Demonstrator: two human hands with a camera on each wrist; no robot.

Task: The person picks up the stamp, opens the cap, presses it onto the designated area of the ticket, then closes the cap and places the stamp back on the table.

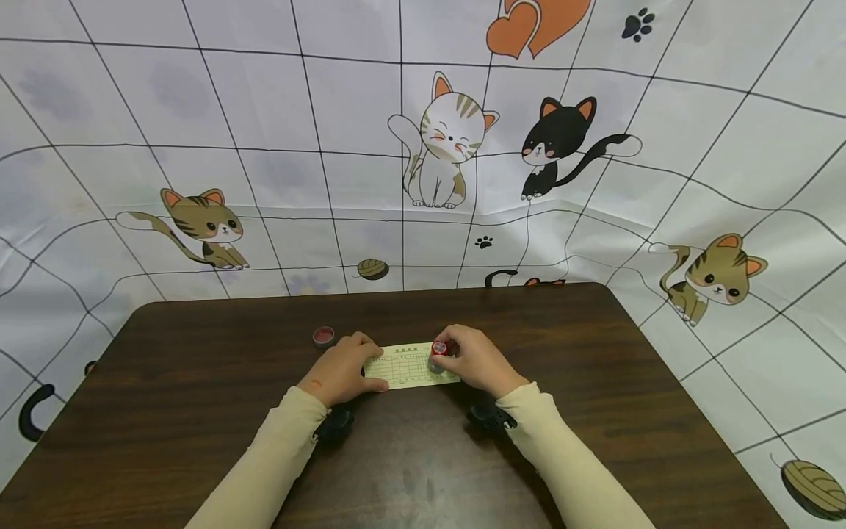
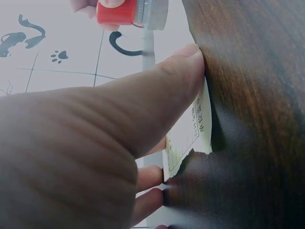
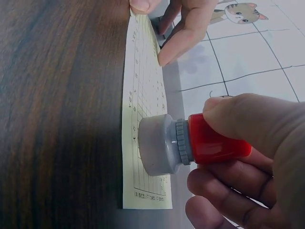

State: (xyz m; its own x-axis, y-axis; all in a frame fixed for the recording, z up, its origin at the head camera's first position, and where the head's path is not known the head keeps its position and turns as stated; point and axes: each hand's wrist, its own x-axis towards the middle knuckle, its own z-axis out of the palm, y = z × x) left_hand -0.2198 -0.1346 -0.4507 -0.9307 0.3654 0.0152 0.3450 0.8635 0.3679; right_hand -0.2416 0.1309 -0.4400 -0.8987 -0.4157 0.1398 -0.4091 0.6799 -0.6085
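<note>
A pale yellow printed slip of paper (image 1: 405, 366) lies on the dark wooden table, its lines forming a grid. My left hand (image 1: 346, 369) presses the slip's left end, thumb on the near edge and fingertips by the far edge. In my right hand (image 1: 481, 358) is a stamp with a red handle (image 3: 217, 139) and a round grey base (image 3: 155, 144), pinched between thumb and fingers. The base stands on the right part of the slip, covering some of the grid; its underside is hidden. One torn end of the slip (image 2: 186, 143) shows in the left wrist view.
A small round grey cap (image 1: 324, 337), reddish inside, sits on the table (image 1: 218, 411) just beyond the left hand. Behind the table hangs a white cloth (image 1: 277, 184) with cat drawings. A dark wrist device (image 1: 335, 425) is below the left hand.
</note>
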